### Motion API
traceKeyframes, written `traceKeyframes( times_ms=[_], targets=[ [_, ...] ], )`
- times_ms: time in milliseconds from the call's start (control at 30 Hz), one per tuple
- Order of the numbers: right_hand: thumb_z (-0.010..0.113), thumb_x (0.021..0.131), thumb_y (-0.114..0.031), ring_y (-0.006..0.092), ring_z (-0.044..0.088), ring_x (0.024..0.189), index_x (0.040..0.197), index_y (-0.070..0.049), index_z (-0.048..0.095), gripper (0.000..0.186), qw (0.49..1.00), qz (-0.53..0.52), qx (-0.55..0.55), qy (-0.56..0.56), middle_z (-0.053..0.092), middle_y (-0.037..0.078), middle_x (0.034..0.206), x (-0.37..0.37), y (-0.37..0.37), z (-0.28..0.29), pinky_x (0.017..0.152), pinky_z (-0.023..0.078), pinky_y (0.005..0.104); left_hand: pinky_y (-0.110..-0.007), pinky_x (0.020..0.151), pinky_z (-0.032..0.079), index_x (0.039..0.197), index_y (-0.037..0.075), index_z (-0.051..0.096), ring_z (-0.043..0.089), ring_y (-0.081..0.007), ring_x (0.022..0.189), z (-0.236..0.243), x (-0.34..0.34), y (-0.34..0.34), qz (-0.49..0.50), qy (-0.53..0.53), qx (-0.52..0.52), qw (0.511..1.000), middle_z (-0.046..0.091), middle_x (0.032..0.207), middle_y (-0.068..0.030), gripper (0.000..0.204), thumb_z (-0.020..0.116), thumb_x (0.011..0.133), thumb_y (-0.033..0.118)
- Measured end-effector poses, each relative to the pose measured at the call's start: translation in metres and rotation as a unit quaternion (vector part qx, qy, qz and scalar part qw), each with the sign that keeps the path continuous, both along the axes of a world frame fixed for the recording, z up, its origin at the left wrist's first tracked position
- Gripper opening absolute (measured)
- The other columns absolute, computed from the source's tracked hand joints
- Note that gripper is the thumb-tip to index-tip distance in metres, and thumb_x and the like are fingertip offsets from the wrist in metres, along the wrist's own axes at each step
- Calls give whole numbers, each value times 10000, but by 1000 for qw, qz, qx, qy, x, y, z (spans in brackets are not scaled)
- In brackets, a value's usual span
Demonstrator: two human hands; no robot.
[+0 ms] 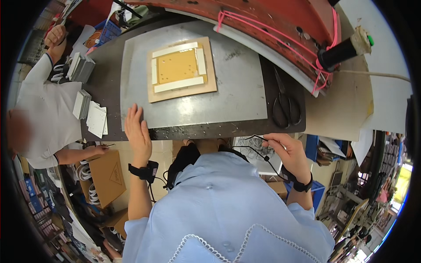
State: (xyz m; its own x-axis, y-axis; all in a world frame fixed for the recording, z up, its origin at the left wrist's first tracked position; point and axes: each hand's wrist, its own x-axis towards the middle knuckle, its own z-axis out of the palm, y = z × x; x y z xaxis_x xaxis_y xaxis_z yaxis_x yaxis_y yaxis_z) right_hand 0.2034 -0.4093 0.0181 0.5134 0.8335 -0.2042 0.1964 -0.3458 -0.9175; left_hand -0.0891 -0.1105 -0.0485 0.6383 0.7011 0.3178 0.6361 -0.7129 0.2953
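Observation:
My left hand (137,133) rests at the front left edge of the dark work table (188,131), fingers stretched out, holding nothing. My right hand (287,153) is just in front of the table's right part, thumb and fingers pinched on a thin black cord (254,137). On the grey metal plate (239,92) lies a square wooden board (212,70). Its yellow panel (175,66) has small dark holes and is framed by pale strips (179,84). Neither hand touches the board. Each wrist wears a black band with a cable.
Black scissors (285,105) lie right of the plate. Beyond it stands a red machine (272,26) wound with pink cord, with a black cylindrical handle (337,56). At left, a co-worker (52,105) is beside stacked grey-white pieces (81,68), white cards (96,119) and a cardboard box (107,177).

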Motion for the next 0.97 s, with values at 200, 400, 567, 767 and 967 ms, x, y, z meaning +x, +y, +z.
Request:
traceKeyframes(
  times_ms=[200, 400, 567, 767, 967],
  targets=[
    [586, 880, -115, 340, 650, 839, 1008, -7, 661, 184, 976, -18, -144, -164, 699, 129, 866, -4, -48, -39, 763, 505, 394, -437, 1110, 247, 1312, 16, 487, 388, -322, 1332, -11, 3, -2, -18, -17, 13, 1000, 436, 1435, -156, 365, 371, 998, 161],
    [627, 843, -127, 403, 552, 1094, 1087, 2, 633, 276, 941, 53, -166, -289, 591, 226, 1193, -43, -56, -62, 933, 453, 429, -486, 1109, 252, 1300, 34, 501, 381, -330, 1344, -12, -10, -2, -6, -55, 4, 998, 452, 1422, -162, 405, 461, 897, 59],
    [636, 835, -114, 364, 599, 984, 1069, 2, 620, 262, 957, 190, -55, -210, 635, 185, 1066, -112, 33, -51, 860, 483, 408, -458, 1105, 307, 1196, 12, 580, 436, -320, 1300, 13, -40, -4, -125, -108, -78, 983, 510, 1354, -165, 306, 569, 913, 128],
    [619, 857, -161, 348, 603, 995, 1089, -31, 628, 266, 887, 419, 17, -192, 642, 155, 1081, -208, 119, -67, 869, 485, 408, -386, 959, 461, 1100, 29, 620, 558, -335, 1132, -4, -185, -46, 0, -127, -200, 971, 578, 1243, -165, 219, 561, 912, 124],
    [660, 848, -279, 312, 596, 1072, 1151, -93, 615, 358, 725, 648, 51, -230, 635, 141, 1133, -302, 188, -117, 894, 482, 386, -402, 1092, 349, 1275, 95, 582, 492, -373, 1255, -73, -361, -113, 234, 59, -281, 929, 531, 1307, -259, 473, 649, 843, 275]
  ],
)
